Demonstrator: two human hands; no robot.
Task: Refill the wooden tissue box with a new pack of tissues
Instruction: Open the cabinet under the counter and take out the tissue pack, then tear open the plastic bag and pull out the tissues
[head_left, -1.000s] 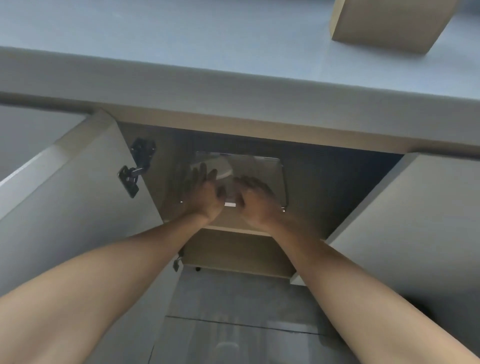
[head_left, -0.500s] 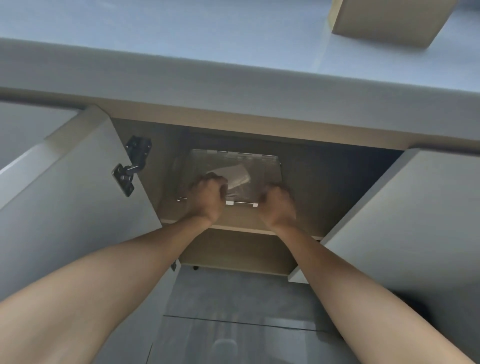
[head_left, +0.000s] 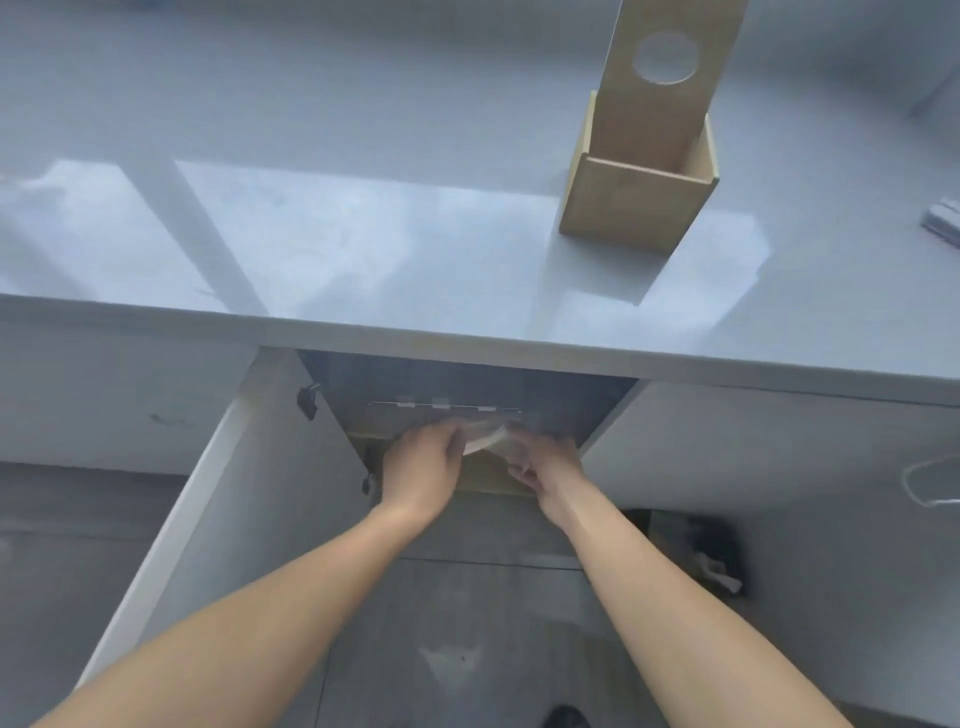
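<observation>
The wooden tissue box (head_left: 639, 208) stands on the grey countertop at the upper right, with its lid (head_left: 670, 78), which has a round hole, lifted upright. Below the counter, my left hand (head_left: 423, 462) and my right hand (head_left: 540, 465) reach into the open cabinet. Between them is a pale tissue pack (head_left: 485, 441) in thin wrap, and both hands grip it at the shelf's front edge. A clear plastic container (head_left: 441, 410) sits just behind the pack on the shelf.
Two white cabinet doors swing open, the left door (head_left: 208, 519) and the right door (head_left: 753, 457). The countertop edge (head_left: 467, 338) overhangs the cabinet. A small grey object (head_left: 943, 221) lies at the counter's right edge. Dark tiled floor lies below.
My view has risen, so the countertop and wooden box now show fully. My hands have drawn back from the clear container toward the shelf's front edge, with the tissue pack between them.
</observation>
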